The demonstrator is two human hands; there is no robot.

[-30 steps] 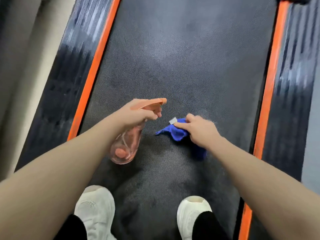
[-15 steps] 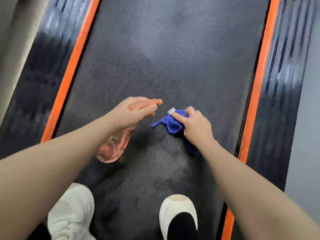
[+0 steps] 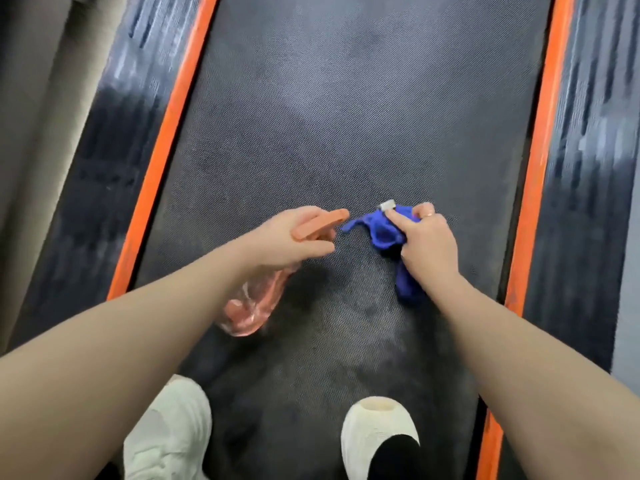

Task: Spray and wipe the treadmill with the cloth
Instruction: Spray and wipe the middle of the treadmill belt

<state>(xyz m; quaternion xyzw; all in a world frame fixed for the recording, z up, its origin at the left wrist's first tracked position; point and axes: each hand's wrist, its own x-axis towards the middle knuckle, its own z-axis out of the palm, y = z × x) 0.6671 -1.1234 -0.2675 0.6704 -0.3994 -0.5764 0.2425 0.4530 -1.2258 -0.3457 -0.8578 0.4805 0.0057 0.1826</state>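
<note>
Shifting rightward since the earlier frame: right hand (image 3: 427, 244), clenching bunched blue cloth (image 3: 384, 230) over mid-belt of treadmill (image 3: 346, 116). Left hand (image 3: 291, 239) gripping spray bottle (image 3: 252, 303), nozzle pointing at cloth. Risking: wet belt underfoot, white shoes (image 3: 377, 431) possibly slipping; mist possibly hitting cloth only. Belt: dark, dimpled, matte. Orange side strips (image 3: 162, 147): smooth, glossy. Bottle: translucent pink plastic, rounded. Cloth: soft, crumpled, tagged.

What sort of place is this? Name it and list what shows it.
Probably a gym or home workout room, though nothing beyond the machine shows. The person stands in white shoes on a treadmill belt edged by orange strips and ribbed black side rails.
</note>
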